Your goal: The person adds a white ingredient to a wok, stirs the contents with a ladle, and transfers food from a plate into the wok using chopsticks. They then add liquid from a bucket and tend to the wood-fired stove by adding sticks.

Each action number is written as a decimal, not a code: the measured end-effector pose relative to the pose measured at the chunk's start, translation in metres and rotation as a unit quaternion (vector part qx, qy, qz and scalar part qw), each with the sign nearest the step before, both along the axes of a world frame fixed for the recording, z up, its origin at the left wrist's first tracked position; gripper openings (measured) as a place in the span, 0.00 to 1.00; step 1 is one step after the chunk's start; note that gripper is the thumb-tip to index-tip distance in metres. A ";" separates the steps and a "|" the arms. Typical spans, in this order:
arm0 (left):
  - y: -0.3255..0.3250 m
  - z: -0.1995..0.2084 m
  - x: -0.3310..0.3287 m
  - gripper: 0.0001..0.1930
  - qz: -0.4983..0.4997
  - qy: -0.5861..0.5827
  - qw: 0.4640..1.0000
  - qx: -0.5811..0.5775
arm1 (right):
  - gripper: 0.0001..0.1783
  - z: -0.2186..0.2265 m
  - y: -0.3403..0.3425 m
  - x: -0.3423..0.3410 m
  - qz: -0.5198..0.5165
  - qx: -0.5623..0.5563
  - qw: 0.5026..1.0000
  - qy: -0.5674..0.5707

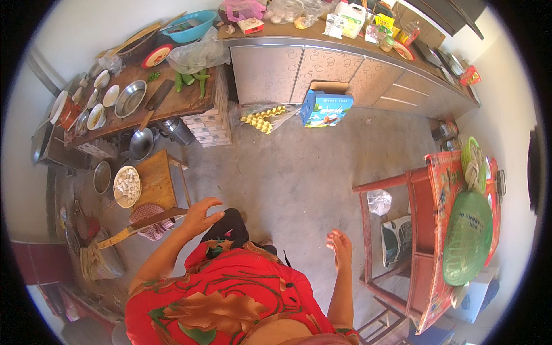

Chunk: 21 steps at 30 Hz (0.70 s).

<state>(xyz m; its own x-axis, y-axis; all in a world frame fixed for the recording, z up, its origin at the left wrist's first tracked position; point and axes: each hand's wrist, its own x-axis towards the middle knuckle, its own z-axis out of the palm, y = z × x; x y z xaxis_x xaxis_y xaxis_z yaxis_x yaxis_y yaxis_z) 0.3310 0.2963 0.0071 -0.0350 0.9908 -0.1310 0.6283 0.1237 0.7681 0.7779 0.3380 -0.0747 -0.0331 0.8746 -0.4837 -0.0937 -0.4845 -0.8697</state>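
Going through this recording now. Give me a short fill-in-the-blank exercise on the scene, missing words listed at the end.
1. Of the left hand and the right hand, the one nearer the wooden chair is the ____ hand.
2. The person's top has a patterned ____ ground.
3. The large oval basket-like item at the picture's right is ____.
4. The carton near the cabinets is mainly ____.

Missing words: left; red; green; blue.

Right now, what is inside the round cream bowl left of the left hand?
Small white pieces, too small to identify, lie heaped in the cream bowl. The upper ones cover those beneath and most of its bottom. The left hand is apart from it.
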 end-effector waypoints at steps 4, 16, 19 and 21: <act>0.034 -0.013 0.005 0.16 0.038 0.014 0.999 -0.001 | 0.19 0.031 0.113 -0.033 0.100 0.066 0.993 0.000; 0.342 -0.053 0.025 0.16 -0.026 -0.111 0.993 0.038 | 0.15 0.051 0.299 -0.048 0.111 0.039 0.993 0.013; 0.441 -0.035 0.045 0.16 -0.034 -0.128 0.988 0.075 | 0.15 0.026 0.292 -0.022 0.049 0.003 0.999 0.015; 0.505 -0.027 0.056 0.16 -0.062 -0.140 0.979 0.136 | 0.14 0.020 0.301 -0.008 0.017 -0.018 0.999 0.030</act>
